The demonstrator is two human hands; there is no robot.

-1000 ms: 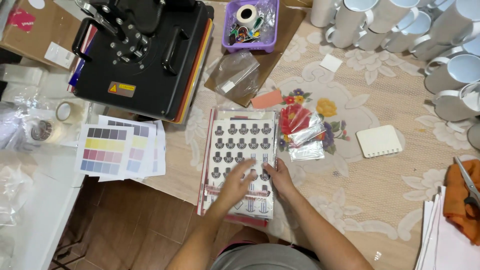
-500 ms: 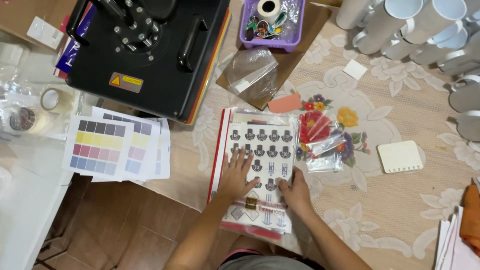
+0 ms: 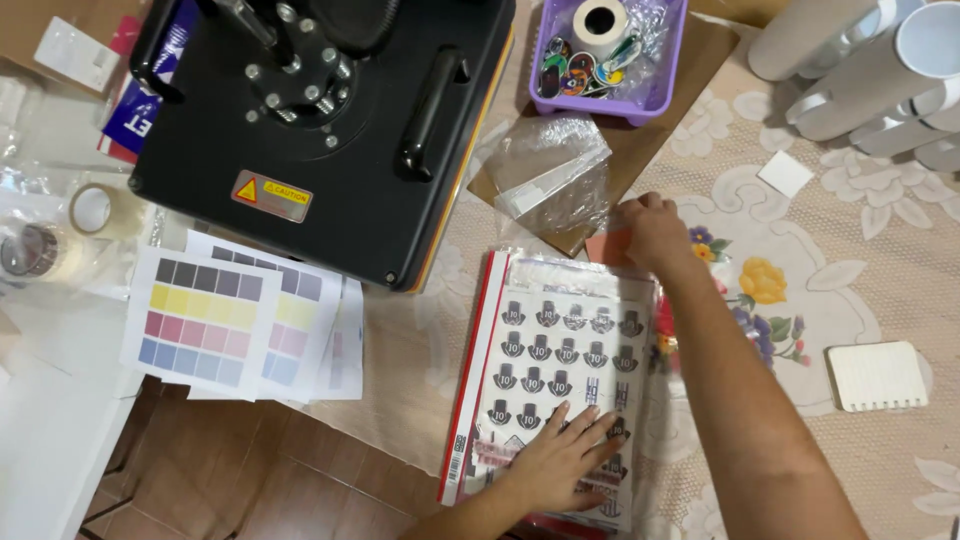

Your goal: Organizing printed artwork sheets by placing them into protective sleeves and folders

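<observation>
Right hand (image 3: 655, 232) has left the sticker sheet (image 3: 560, 375), now fingers curled on a salmon card (image 3: 608, 246)
Left hand (image 3: 560, 462) presses flat, fingers spread, holding nothing; purple tray (image 3: 668, 62) holds a tape roll (image 3: 599, 20) and colourful trinkets (image 3: 578, 68)

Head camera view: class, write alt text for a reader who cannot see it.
A person's left hand presses flat on a plastic-sleeved sheet of printed stickers on a lace tablecloth, while the right hand reaches to a small salmon-coloured card above it. A black heat press, colour test prints and a purple tray lie around.
</observation>
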